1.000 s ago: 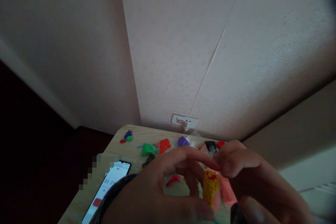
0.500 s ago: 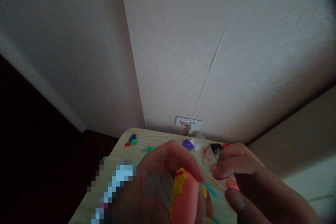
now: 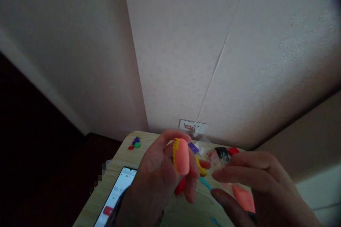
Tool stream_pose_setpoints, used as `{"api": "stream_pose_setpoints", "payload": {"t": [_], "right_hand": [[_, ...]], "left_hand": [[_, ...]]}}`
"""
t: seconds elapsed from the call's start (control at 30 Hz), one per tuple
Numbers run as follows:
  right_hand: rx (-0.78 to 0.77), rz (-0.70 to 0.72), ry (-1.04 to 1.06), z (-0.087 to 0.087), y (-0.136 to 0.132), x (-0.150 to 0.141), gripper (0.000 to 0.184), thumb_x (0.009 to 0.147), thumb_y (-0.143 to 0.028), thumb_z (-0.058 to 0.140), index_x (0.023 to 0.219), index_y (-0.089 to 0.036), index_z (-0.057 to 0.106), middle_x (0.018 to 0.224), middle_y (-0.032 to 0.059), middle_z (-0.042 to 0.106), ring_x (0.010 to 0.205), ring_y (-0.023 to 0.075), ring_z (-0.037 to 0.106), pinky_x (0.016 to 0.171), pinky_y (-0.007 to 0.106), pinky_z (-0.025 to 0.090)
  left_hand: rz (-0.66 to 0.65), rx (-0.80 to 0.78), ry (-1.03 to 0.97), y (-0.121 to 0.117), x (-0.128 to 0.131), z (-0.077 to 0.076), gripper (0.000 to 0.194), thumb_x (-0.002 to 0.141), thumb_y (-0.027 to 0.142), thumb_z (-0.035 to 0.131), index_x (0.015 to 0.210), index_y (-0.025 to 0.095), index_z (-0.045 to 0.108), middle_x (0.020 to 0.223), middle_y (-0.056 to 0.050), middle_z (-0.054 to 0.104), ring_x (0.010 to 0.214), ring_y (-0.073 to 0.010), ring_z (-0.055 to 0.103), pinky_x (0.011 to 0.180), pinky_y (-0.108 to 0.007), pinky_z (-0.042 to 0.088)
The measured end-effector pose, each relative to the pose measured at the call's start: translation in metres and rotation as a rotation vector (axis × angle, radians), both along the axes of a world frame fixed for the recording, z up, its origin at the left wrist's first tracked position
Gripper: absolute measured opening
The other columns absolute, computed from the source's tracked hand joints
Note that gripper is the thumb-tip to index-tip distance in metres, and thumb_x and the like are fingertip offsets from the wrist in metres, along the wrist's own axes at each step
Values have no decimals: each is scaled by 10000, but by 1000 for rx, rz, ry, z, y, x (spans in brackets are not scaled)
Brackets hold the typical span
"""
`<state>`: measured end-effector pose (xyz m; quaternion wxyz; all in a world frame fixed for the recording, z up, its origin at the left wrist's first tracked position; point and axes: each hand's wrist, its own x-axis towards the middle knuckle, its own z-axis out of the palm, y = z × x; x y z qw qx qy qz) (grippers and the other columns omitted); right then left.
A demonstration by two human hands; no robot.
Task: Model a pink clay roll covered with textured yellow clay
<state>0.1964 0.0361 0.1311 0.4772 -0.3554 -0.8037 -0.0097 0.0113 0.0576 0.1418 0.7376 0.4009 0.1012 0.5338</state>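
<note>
My left hand (image 3: 157, 181) is raised over the wooden table (image 3: 125, 156), fingers closed round an orange clay piece (image 3: 182, 156) with a yellow beaded edge. My right hand (image 3: 255, 188) hovers just to its right, thumb and fingers curved and apart, nothing visibly between them. A thin teal stick (image 3: 205, 183) lies on the table between the two hands. An orange clay wedge (image 3: 243, 198) lies under my right hand.
A phone (image 3: 117, 195) showing a timer lies at the table's left front. Small clay bits lie along the back edge: purple and green (image 3: 135, 143), purple (image 3: 193, 147), black (image 3: 221, 152), red (image 3: 233, 150). A wall socket (image 3: 193, 126) sits behind.
My left hand lifted the orange and yellow piece higher and turned it. My right hand let go of the piece it was pinching and drew slightly right.
</note>
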Motion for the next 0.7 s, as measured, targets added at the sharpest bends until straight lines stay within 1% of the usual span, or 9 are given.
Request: {"api": "stream_pose_setpoints", "payload": {"t": [0.03,0.1,0.2,0.3,0.43,0.5,0.57,0.67,0.7], "right_hand": [[35,-55,-26,-3,0,-1,140,898,-197,613,1018,-268,608,943,3,516,833,105,569,668,128,506],[7,-122,-39,-6,1,-3,156,911,-213,590,1053,-276,607,985,12,523,907,114,567,731,132,502],[-35,-108,-35,-4,1,-4,172,923,-226,566,1078,-287,608,1005,12,531,930,117,577,758,143,496],[-52,-92,40,0,0,-7,111,932,-219,556,995,-289,615,968,-7,526,875,102,571,731,140,477],[-119,-117,144,1,-4,-22,102,965,-264,530,916,-290,616,948,-22,505,862,90,551,735,165,435],[-161,-164,189,1,-5,-26,152,988,-336,489,906,-293,610,944,-22,497,843,96,541,727,194,423],[-188,-200,209,-1,-5,-24,166,987,-362,488,895,-293,608,939,-24,500,829,98,544,723,210,415],[-142,-96,73,-2,0,-8,63,942,-263,575,938,-290,632,953,-20,529,847,89,585,720,183,441],[-116,-67,37,-2,2,-3,76,927,-234,591,949,-287,641,955,-17,541,855,90,599,722,174,453]], "left_hand": [[20,-22,-21,-1,1,2,217,853,349,690,1044,252,656,785,66,665,558,-9,560,529,-104,373],[3,-64,-24,-3,3,4,202,838,304,716,1029,248,681,779,67,681,588,-17,591,541,-101,392],[-46,-107,-22,-6,5,5,184,835,271,719,1016,255,689,777,65,701,600,-29,614,588,-116,448],[-67,-56,-10,-4,7,-1,193,858,201,679,1043,253,661,747,61,683,605,-34,614,661,-142,496],[-134,86,-39,2,8,-13,292,823,287,720,1100,257,632,795,29,656,610,-80,618,659,-228,549],[-129,92,-43,2,8,-15,290,834,284,711,1111,264,629,797,37,638,610,-70,610,665,-218,543],[-114,73,-35,2,8,-14,260,851,278,702,1103,271,635,790,50,630,617,-51,605,677,-189,528],[-119,65,-29,2,8,-13,251,853,288,709,1095,286,644,808,54,642,634,-44,621,680,-181,527],[-124,72,-32,2,8,-14,259,848,290,714,1098,292,645,818,53,648,630,-45,626,670,-182,531]]}}
